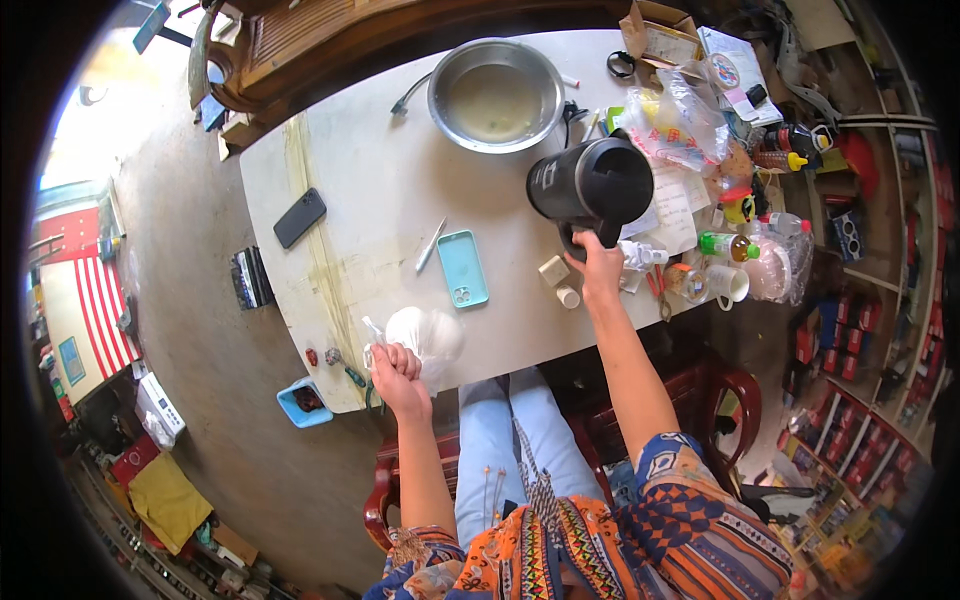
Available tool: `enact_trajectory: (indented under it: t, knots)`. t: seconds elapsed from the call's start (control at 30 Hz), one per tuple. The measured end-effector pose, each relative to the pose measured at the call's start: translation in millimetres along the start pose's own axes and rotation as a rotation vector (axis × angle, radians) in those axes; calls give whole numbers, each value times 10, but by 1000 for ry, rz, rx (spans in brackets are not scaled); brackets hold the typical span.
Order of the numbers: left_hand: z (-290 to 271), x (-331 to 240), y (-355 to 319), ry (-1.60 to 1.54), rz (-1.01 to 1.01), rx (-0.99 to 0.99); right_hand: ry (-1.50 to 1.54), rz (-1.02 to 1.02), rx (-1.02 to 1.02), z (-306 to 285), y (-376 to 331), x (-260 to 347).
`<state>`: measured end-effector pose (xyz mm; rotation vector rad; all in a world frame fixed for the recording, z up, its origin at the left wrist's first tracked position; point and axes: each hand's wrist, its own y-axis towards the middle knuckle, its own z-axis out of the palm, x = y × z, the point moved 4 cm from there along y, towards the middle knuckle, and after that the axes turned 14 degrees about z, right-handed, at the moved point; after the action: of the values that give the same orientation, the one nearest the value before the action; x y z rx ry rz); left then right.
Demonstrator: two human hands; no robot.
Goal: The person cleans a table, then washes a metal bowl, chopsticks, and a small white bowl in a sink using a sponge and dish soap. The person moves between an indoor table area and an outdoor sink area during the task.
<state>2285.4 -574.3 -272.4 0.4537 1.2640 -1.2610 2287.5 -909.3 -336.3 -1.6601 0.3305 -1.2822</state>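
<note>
From my remote feed I counted two hands: the right hand (600, 268) was wrapped around the handle of one black kettle (590, 185), and the left hand (398, 375) was a closed fist gathering the neck of one white plastic bag (425, 335) with white contents. Taking the teal phone (462, 268) as my landmark, I saw one white pen-like tool (431, 246) just to its left, one dark phone (300, 218) farther left, and one metal bowl (500, 148) of cloudy liquid well beyond it. Two small pale blocks, one a cube (553, 270) and one a cylinder (568, 297), stood to its right, between it and the right forearm. Farther right, past the kettle, crumpled plastic (690, 120), bottles and one white mug (735, 284) crowded that side of the table (380, 180). The kettle lay to the right of and beyond the teal phone, its body just past the right hand; I could not tell whether its base touched the table. The bag sat nearer the wearer than the teal phone, immediately right of the left fist.
</note>
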Motion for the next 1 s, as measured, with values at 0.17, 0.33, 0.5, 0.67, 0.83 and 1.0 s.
enact_trajectory:
  t: [0.17, 0.33, 0.5, 0.67, 0.83, 1.0]
  knots:
    - [-275, 67, 92, -24, -52, -13, 65, 63, -43, 213, 72, 30]
    - [-341, 104, 165, 2, -145, 19, -82, 69, -79, 398, -13, 162]
    - [-412, 123, 257, 2, -189, 23, -340, 19, -42, 230, 11, 281]
    - [-474, 52, 328, -9, -225, 12, -395, 82, 31, 120, 81, 495]
    - [-515, 112, 372, 31, -234, -23, -280, 113, -75, 321, 31, 339]
    - [-516, 109, 395, 16, -228, -69, -150, 65, -211, 586, -116, -81]
